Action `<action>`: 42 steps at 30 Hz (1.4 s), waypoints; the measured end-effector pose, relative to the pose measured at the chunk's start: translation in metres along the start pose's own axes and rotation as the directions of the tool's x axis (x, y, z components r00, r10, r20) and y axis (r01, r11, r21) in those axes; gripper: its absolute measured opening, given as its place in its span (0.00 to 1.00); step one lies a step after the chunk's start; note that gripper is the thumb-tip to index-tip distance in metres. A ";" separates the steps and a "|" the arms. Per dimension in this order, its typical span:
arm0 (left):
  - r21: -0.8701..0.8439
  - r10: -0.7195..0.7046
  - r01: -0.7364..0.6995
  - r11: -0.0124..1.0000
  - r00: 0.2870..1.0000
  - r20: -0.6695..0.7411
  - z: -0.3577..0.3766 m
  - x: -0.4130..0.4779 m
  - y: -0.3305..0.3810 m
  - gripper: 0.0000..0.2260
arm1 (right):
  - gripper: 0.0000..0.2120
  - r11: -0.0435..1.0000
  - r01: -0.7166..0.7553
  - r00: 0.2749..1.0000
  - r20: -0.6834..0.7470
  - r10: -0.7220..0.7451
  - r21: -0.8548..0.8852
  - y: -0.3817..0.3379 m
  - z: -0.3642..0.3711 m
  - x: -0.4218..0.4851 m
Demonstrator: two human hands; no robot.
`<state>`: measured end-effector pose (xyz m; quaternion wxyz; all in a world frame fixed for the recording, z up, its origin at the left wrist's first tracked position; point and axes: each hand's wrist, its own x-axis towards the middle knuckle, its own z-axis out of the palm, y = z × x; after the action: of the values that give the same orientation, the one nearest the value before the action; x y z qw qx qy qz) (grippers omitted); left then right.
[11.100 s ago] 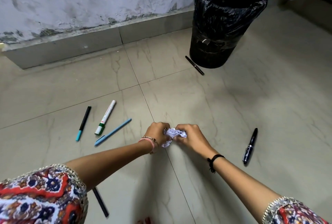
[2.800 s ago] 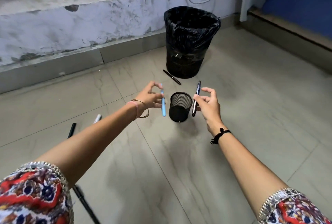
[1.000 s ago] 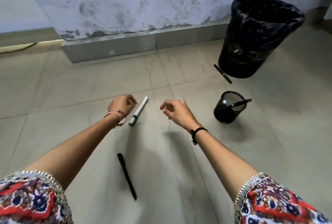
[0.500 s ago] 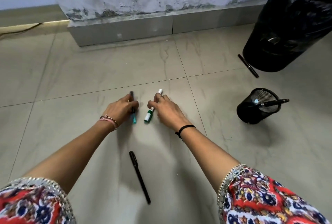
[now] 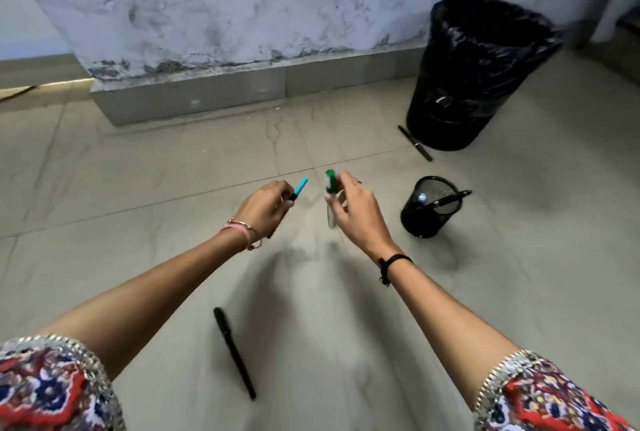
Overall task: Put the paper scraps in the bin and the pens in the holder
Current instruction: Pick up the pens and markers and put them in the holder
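Note:
My left hand (image 5: 265,207) is shut on a black pen with a teal cap (image 5: 300,187), lifted off the floor with the cap pointing up and right. My right hand (image 5: 356,211) is shut on a white marker with a green cap (image 5: 330,185), held upright. The black mesh holder (image 5: 427,214) stands to the right of my right hand, with two pens leaning inside it. A black pen (image 5: 234,351) lies on the tiles between my forearms. Another black pen (image 5: 415,142) lies by the foot of the black-lined bin (image 5: 474,74) at the back right.
A grey tiled floor (image 5: 138,171) runs up to a raised step and a peeling white wall (image 5: 242,22) at the back. No paper scraps show on the floor.
Both hands have lifted their pens off the floor: the left has the teal-capped pen, the right has the green-capped marker. The view has pulled back and tilted up.

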<state>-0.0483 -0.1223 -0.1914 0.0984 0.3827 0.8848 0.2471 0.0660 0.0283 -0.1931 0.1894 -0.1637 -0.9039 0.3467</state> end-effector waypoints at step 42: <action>-0.235 -0.133 0.195 0.952 0.958 0.255 0.037 0.033 0.072 0.09 | 0.05 0.932 -0.353 0.923 -0.132 0.361 0.082 0.079 -0.067 -0.029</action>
<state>-0.0126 -0.0424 -0.1855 0.2718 0.3181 0.8561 0.3035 0.1349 0.1098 -0.2084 0.1927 -0.3446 -0.8327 0.3883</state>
